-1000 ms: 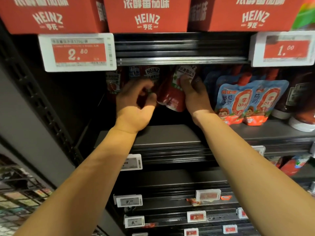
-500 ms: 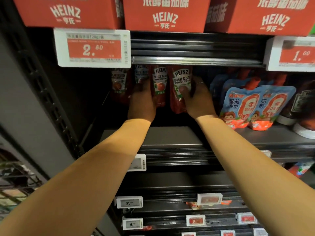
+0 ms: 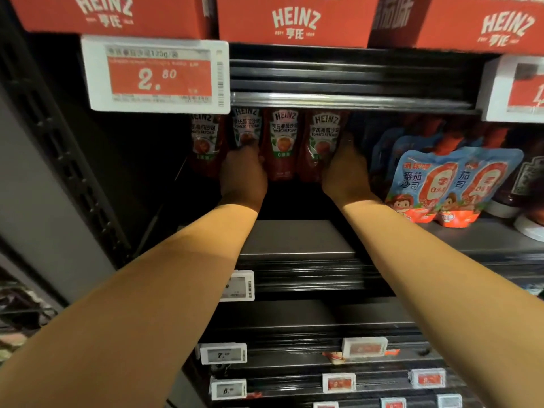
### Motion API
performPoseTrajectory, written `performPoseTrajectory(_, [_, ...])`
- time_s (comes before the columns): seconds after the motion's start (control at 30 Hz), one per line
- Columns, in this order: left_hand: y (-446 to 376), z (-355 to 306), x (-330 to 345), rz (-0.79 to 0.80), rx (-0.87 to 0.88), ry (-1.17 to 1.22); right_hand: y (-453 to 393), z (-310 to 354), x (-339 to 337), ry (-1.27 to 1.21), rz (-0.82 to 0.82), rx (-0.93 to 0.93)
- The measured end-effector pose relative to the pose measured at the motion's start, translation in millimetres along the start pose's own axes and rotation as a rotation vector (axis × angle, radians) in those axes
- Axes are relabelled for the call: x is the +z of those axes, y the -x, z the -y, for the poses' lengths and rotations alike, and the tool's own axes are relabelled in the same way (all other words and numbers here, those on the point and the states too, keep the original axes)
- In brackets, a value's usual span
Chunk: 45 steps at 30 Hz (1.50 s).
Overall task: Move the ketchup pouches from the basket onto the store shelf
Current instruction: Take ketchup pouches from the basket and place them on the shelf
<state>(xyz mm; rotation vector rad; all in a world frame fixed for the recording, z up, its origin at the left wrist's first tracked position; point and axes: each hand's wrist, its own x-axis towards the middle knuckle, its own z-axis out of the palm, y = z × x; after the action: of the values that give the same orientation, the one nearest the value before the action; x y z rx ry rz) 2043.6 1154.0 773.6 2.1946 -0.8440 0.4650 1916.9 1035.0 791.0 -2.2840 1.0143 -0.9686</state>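
Reaching: both bare arms stretch forward into the dark middle shelf (image 3: pixel 294 240), toward 12 o'clock
Ketchup pouches: four red pouches (image 3: pixel 282 145) stand upright in a row at the back of that shelf, labels facing out, tops tucked under the rail above
Left hand: the left hand (image 3: pixel 244 175) sits at 11 o'clock, its fingers closed around the lower part of the second pouch from the left (image 3: pixel 246 128), covering its base
Right hand: the right hand (image 3: pixel 346 172) sits at 1 o'clock, pressed against the right edge of the fourth pouch (image 3: pixel 322 142), thumb on the front and fingers wrapped behind it
Between the hands: the third pouch stands free, touched by neither hand as far as can be seen
First pouch: the leftmost one (image 3: pixel 204 142) stands just beside the left hand, at its 10 o'clock, partly in shadow
Blue pouches: a group of blue pouches (image 3: pixel 459 184) stands on the same shelf at 2 o'clock, just beside the right hand
Price tag: a white tag (image 3: pixel 156 75) with a red panel reading 2.80 hangs from the rail at 11 o'clock, above the first pouch
Boxes: red boxes (image 3: pixel 294 22) line the shelf above, at 12 o'clock
Basket: part of a wire basket (image 3: pixel 20 313) shows at 8 o'clock, well apart from the hands
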Motion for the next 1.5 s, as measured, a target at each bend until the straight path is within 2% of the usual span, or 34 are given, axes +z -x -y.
performPoseTrajectory(0.2, [2, 3, -8, -0.076, -0.125, 0.072, 12, -1, 1, 0.047, -0.03, 0.027])
performPoseTrajectory(0.3, [8, 6, -15, -0.297, -0.204, 0.152, 22, 4, 3, 0.018, -0.093, -0.012])
performPoseTrajectory(0.37, [11, 8, -20, -0.372, -0.272, 0.193, 25, 10, 7, 0.026, -0.102, 0.006])
performPoseTrajectory(0.5, [12, 11, -21, -0.268, -0.378, 0.243, 20, 25, 24, -0.11, -0.074, 0.208])
performPoseTrajectory(0.57, [9, 12, -20, -0.264, -0.386, 0.27, 21, 30, 34, -0.104, -0.107, 0.241])
performPoseTrajectory(0.93, [2, 18, -13, -0.199, -0.431, 0.267, 17, 20, 52, -0.043, -0.163, 0.191])
performPoseTrajectory(1.13, [12, 18, -25, -0.157, -0.417, 0.339, 28, 15, 30, -0.099, -0.033, 0.183])
performPoseTrajectory(1.27, [18, 21, -31, 0.003, -0.392, 0.215, 41, 12, 6, -0.093, 0.082, 0.178])
performPoseTrajectory(1.5, [53, 34, -57, 0.111, -0.297, 0.279, 88, -17, -40, -0.131, 0.126, 0.04])
